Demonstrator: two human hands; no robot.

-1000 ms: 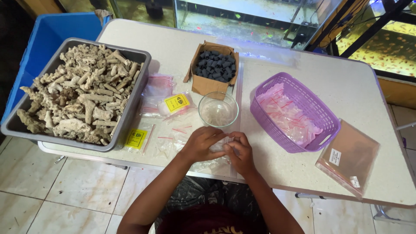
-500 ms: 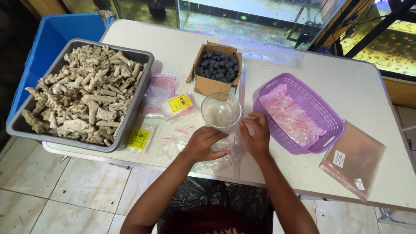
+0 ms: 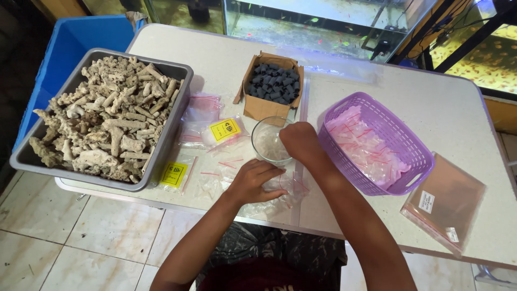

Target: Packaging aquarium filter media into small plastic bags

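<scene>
The left hand [image 3: 257,180] lies flat, fingers spread, on a clear plastic bag [image 3: 280,193] at the counter's [image 3: 344,97] 6 o'clock edge. The right hand [image 3: 299,143], curled, reaches into the glass bowl [image 3: 267,144] at the bag's 12 o'clock; I cannot tell what it holds.

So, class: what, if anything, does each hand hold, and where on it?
The right hand grips the near rim of the glass bowl. The left hand lies flat on a clear plastic bag on the table, pressing rather than gripping.
</scene>
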